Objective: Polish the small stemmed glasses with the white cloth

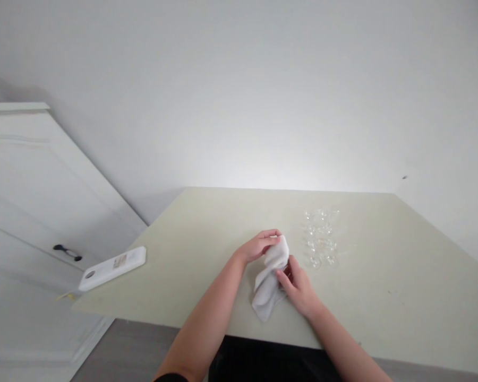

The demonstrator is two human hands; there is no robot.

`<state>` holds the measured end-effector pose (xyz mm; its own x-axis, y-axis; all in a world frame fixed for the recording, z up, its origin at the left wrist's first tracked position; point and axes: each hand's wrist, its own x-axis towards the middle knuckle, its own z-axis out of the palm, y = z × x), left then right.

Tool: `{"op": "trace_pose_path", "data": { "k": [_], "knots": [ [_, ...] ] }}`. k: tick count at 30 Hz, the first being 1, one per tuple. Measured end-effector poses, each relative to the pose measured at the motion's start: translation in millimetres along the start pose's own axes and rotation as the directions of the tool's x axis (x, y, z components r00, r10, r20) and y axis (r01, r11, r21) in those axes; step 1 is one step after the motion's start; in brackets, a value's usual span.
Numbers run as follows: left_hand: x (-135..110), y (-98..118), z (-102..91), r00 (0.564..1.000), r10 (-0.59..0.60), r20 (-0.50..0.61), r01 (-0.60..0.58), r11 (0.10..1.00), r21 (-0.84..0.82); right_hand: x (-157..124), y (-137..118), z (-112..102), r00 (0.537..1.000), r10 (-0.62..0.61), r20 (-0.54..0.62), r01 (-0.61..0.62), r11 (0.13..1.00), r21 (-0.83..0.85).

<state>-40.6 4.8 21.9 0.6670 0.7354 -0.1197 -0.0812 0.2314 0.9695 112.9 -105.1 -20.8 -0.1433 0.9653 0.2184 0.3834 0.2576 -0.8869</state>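
A white cloth (266, 286) hangs bunched between my two hands, just over the near middle of the table. My left hand (261, 245) is closed on its upper end, with the fingers curled over the far side. Lower down, my right hand (298, 284) grips the cloth's right edge between thumb and fingers. Whether something lies inside the cloth, I cannot tell. Right of my hands stand several small clear glass pieces (321, 236), grouped closely in rows; their exact shape is hard to make out.
The pale table (402, 265) reaches back to a white wall (287, 95). On its left edge lies a long white device (113, 268) with a round dark spot and a label. A white cabinet (32, 191) with a black handle (67, 252) stands at the left.
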Motion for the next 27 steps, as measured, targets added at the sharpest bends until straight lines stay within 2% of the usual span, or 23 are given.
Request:
{"op": "trace_pose_path", "data": {
  "k": [4, 6, 8, 11, 14, 16, 17, 19, 21, 23, 25, 27],
  "knots": [
    [-10, 6, 4.5, 0.971, -0.135, 0.199, 0.143, 0.989, -0.028, 2, 4, 1, 0.998, 0.020, -0.058, -0.015, 0.996, 0.088],
    [-10, 6, 5.5, 0.969, -0.140, 0.204, 0.142, 0.990, 0.002, 3, 5, 1, 0.997, 0.021, -0.069, -0.013, 0.994, 0.109],
    [-6, 4, 5.1, 0.987, -0.084, 0.137, 0.079, 0.996, 0.046, 3, 6, 1, 0.997, 0.022, -0.079, -0.013, 0.993, 0.114],
    [3, 0, 4.6, 0.997, 0.075, -0.022, -0.071, 0.984, 0.161, 2, 6, 1, 0.998, 0.005, -0.065, 0.000, 0.997, 0.075],
    [10, 2, 12.1, 0.943, 0.279, -0.182, -0.208, 0.920, 0.332, 2, 3, 0, 1.000, -0.026, 0.005, 0.026, 1.000, -0.012],
    [14, 11, 23.8, 0.879, 0.424, -0.216, -0.283, 0.831, 0.479, 3, 0, 0, 0.998, -0.040, 0.047, 0.043, 0.998, -0.052],
    [16, 19, 31.0, 0.853, 0.487, -0.189, -0.314, 0.767, 0.560, 3, -1, 0, 0.997, -0.046, 0.059, 0.050, 0.997, -0.061],
    [25, 39, 46.4, 0.820, 0.569, -0.068, -0.362, 0.606, 0.708, 4, -2, -1, 0.996, -0.051, 0.067, 0.056, 0.996, -0.069],
    [41, 61, 60.0, 0.814, 0.577, 0.072, -0.386, 0.444, 0.809, 4, -2, -1, 0.997, -0.051, 0.064, 0.056, 0.996, -0.073],
    [61, 80, 70.1, 0.833, 0.534, 0.145, -0.347, 0.301, 0.888, 5, 0, -2, 0.997, -0.053, 0.055, 0.057, 0.996, -0.075],
    [84, 94, 77.0, 0.863, 0.462, 0.206, -0.341, 0.232, 0.911, 5, 1, -3, 0.997, -0.057, 0.051, 0.060, 0.996, -0.070],
    [105, 102, 81.9, 0.887, 0.396, 0.238, -0.342, 0.215, 0.915, 4, 3, -4, 0.997, -0.057, 0.052, 0.060, 0.996, -0.065]
  ]
}}
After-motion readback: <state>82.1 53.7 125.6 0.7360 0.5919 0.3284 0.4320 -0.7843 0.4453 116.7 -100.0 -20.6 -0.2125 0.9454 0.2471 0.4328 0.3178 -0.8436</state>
